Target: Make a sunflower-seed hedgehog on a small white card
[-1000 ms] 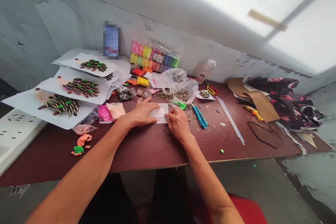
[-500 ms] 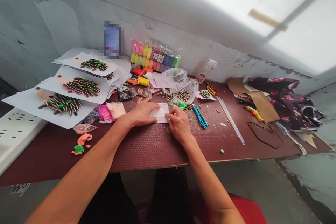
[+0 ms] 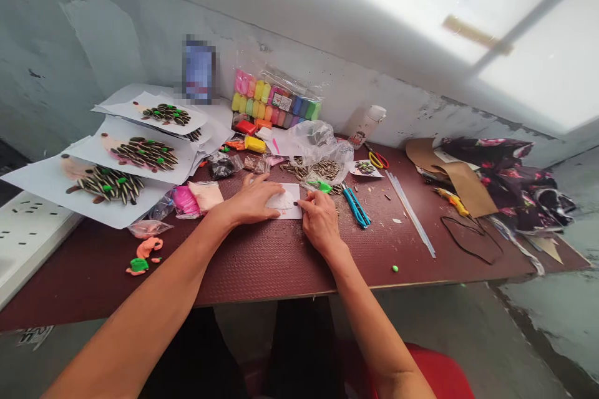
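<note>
A small white card (image 3: 291, 209) with a pale shape on it lies on the dark red table between my hands. My left hand (image 3: 255, 199) rests on the card's left side, its fingers spread, holding nothing. At the card's right edge is my right hand (image 3: 319, 215), with thumb and forefinger pinched together. A tiny dark spot (image 3: 296, 203) shows at those fingertips; whether it is gripped is too small to tell. Striped seeds (image 3: 322, 169) and green clay (image 3: 320, 186) lie just beyond my right hand.
Hedgehog pictures (image 3: 116, 184) are stacked at the left, near pink clay (image 3: 186, 201). Blue scissors (image 3: 356, 206) lie right of my right hand, then clear sticks (image 3: 412, 215) and a glue gun (image 3: 452, 201). A bottle (image 3: 367, 126) stands at the back.
The right fingertips have shifted very slightly at the card's edge, and a dark spot now shows there. My left hand stays in place on the card.
</note>
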`<state>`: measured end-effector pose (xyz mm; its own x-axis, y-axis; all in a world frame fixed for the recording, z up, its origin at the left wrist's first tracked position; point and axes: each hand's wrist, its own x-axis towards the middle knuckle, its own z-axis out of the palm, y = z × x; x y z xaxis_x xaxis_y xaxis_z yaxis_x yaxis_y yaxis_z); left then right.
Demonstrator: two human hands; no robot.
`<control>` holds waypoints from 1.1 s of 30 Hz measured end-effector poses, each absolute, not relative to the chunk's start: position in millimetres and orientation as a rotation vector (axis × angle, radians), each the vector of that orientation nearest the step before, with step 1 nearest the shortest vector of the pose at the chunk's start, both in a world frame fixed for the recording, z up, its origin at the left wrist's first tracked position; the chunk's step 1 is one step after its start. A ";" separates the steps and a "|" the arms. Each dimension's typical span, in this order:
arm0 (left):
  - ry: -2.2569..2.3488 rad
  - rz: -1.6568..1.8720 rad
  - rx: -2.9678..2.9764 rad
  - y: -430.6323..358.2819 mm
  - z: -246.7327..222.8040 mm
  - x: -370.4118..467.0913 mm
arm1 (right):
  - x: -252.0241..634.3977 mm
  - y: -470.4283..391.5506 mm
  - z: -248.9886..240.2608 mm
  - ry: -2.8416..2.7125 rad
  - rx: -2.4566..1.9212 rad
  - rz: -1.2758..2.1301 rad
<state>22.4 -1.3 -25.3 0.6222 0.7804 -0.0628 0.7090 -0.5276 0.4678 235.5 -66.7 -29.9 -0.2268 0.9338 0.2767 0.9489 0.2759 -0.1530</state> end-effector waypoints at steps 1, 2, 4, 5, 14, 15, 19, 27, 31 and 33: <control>1.179 0.215 2.394 -1.5 -25.1 22.5 | 235.1 -66.8 -29.7 -2.246 -1.732 -0.063; 1.181 0.216 2.394 -1.7 -25.0 22.7 | 234.8 -67.0 -29.4 -2.256 -1.741 -0.058; 1.187 0.212 2.396 -1.8 -24.8 23.1 | 234.6 -67.3 -28.9 -2.279 -1.742 -0.064; 1.192 0.206 2.397 -1.8 -24.8 23.3 | 234.7 -67.4 -28.8 -2.288 -1.732 -0.075; 1.188 0.189 2.391 -2.2 -22.6 23.3 | 235.7 -68.9 -28.2 -2.365 -1.675 -0.159; 1.190 0.185 2.390 -2.4 -22.5 23.3 | 235.6 -68.9 -28.1 -2.360 -1.677 -0.155; 1.185 0.200 2.386 -2.7 -22.6 23.0 | 235.4 -68.4 -28.8 -2.266 -1.700 -0.139; 1.181 0.168 2.389 -2.8 -20.6 22.9 | 234.5 -68.2 -29.7 -2.308 -1.695 -0.092; 1.175 0.197 2.390 -2.6 -21.9 22.8 | 235.5 -67.6 -30.9 -2.293 -1.667 -0.058; 1.174 0.199 2.386 -2.4 -22.8 22.7 | 236.7 -67.1 -32.4 -2.246 -1.674 -0.026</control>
<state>22.7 -2.4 -22.8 0.6232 0.7785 -0.0752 0.7102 -0.5231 0.4712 236.7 -67.1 -32.4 -0.2489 0.9276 0.2785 0.9339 0.3061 -0.1848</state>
